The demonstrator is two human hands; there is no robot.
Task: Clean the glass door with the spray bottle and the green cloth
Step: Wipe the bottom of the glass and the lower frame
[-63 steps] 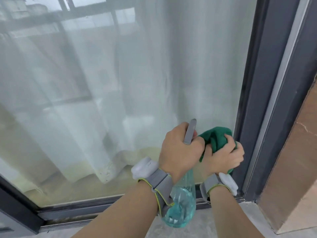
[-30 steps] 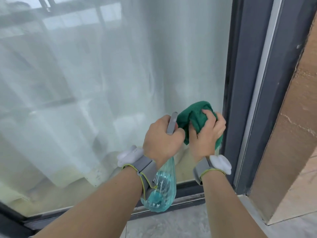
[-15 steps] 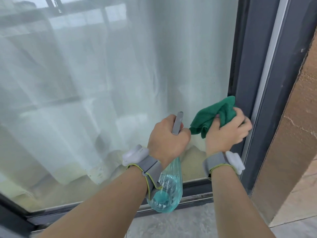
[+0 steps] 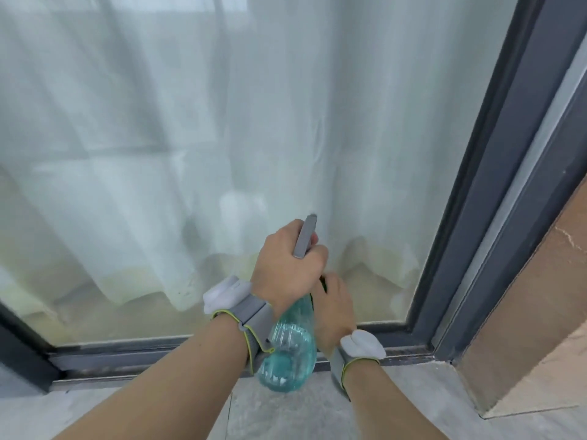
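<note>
Spray bottle [image 4: 287,354] base-down toward camera, nozzle glassward.

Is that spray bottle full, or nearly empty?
Partly filled. The spray bottle, held in the left hand, shows blue-green liquid pooled in its lower body; the clear upper part looks empty. The exact level is hard to tell.

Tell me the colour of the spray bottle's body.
Clear blue-green, with a grey head; the spray bottle shows best in the head view, gripped by the left hand.

head view | worn on the person's head | faces forward and down | close to glass door [image 4: 286,122] lower corner | single view, nothing shared
</note>
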